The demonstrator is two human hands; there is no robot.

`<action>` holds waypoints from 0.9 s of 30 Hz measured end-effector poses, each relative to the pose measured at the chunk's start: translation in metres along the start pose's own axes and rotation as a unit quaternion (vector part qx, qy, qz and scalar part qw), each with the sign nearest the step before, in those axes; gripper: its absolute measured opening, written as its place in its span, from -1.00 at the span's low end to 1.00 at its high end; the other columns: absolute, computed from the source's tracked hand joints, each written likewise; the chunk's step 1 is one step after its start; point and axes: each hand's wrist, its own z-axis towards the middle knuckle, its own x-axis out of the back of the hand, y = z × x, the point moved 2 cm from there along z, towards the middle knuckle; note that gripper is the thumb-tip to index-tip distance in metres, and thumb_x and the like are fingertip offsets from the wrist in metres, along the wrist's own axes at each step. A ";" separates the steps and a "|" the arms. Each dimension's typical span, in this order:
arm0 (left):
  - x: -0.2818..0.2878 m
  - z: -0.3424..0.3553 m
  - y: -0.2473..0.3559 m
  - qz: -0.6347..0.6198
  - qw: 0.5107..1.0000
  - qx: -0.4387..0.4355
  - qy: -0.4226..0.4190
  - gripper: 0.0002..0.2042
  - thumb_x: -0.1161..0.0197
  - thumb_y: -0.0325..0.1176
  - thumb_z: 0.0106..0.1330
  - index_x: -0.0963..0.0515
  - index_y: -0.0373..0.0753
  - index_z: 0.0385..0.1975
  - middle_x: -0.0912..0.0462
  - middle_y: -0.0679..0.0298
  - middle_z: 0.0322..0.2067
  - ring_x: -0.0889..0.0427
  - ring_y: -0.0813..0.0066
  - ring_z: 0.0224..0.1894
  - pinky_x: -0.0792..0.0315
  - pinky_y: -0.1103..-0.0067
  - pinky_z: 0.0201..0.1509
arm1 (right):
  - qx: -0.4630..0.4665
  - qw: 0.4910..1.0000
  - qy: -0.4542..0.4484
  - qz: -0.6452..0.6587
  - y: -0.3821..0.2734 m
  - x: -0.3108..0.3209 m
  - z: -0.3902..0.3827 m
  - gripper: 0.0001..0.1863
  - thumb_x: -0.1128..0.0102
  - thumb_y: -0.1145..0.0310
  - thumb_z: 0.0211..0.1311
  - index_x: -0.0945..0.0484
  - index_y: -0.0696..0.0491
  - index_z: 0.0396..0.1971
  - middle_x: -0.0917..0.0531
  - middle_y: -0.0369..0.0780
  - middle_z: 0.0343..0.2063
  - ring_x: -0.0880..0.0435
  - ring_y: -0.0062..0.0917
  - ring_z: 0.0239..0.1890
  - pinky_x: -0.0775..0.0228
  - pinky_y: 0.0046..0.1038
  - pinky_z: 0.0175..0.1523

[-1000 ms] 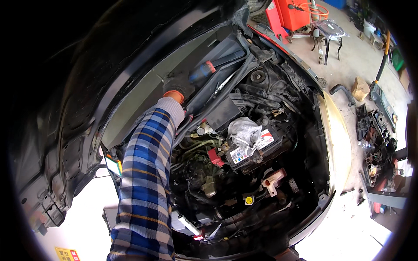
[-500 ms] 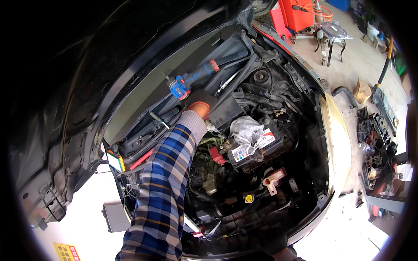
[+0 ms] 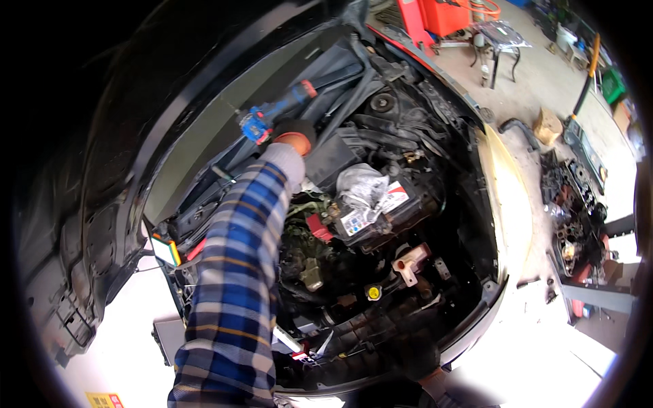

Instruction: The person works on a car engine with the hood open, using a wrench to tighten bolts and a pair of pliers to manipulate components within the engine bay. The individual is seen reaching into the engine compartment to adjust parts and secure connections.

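Observation:
My left hand (image 3: 296,137), in a dark glove with a reddish cuff, reaches to the rear of an open engine bay. Its fingers are hidden behind the glove's back and blurred. It is beside a black box-shaped cover (image 3: 331,162) and just right of a blue and red cordless power tool (image 3: 256,126) lying below the windshield. Forward of the cover, a grey crumpled rag (image 3: 362,189) rests on the car battery (image 3: 398,216). A red terminal cover (image 3: 318,228) sits at the battery's left. My right hand (image 3: 423,360), dark-gloved, is low at the bay's front edge; shadow hides its fingers.
The raised hood (image 3: 81,224) arches over the left side. A yellow cap (image 3: 373,292) and a pale plastic reservoir neck (image 3: 411,264) show at the front. Rightward on the floor are a wood block (image 3: 547,126), dismantled engine parts (image 3: 575,217) and a small stool (image 3: 502,35).
The whole scene has shifted left and slightly up in the picture as my head turned. My left hand stays beside the cover, and the power tool lies in the same place.

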 end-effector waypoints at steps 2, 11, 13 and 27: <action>0.002 -0.007 -0.005 -0.029 0.999 -0.009 0.027 -0.64 -0.04 -0.26 0.41 -0.67 -0.20 0.07 -0.69 -0.01 0.09 -0.65 -0.01 0.18 -0.50 0.20 0.26 | -0.043 0.995 -0.091 0.012 0.004 -0.007 -0.005 -0.69 -0.22 0.05 0.27 -0.73 -0.06 -0.18 -0.72 -0.18 -0.31 -0.70 -0.26 -0.21 -0.52 -0.13 -0.15; 0.098 -0.265 -0.080 0.019 0.883 -0.284 0.372 -0.83 -0.19 -0.30 0.44 -0.61 -0.22 -0.12 -0.71 0.10 -0.29 -0.70 0.04 -0.33 -0.56 0.25 -0.17 | -0.108 0.965 0.125 0.203 0.011 -0.025 -0.004 -0.44 -0.21 0.10 0.29 -0.53 0.11 0.20 -0.65 -0.02 0.04 -0.64 -0.08 0.07 -0.51 -0.14 0.16; 0.047 -0.325 -0.056 -0.375 0.892 -0.147 0.206 -0.90 -0.25 -0.42 0.39 -0.64 -0.26 -0.19 -0.72 0.14 -0.33 -0.72 0.18 -0.38 -0.54 0.43 -0.26 | -0.130 0.962 0.136 0.195 0.017 0.027 -0.005 -0.43 -0.23 0.17 0.28 -0.49 0.13 0.24 -0.63 0.02 0.07 -0.63 -0.06 0.10 -0.50 -0.17 0.18; -0.094 -0.497 -0.030 -0.684 0.677 -0.242 -0.119 -0.77 -0.39 -0.32 0.38 -0.68 -0.23 -0.05 -0.78 0.23 -0.17 -0.80 0.37 -0.17 -0.64 0.51 -0.08 | -0.242 0.690 -0.334 0.595 -0.113 0.038 0.041 -0.64 -0.42 0.31 0.31 -0.64 0.08 0.05 -0.73 -0.22 -0.11 -0.70 -0.41 -0.05 -0.59 -0.41 0.09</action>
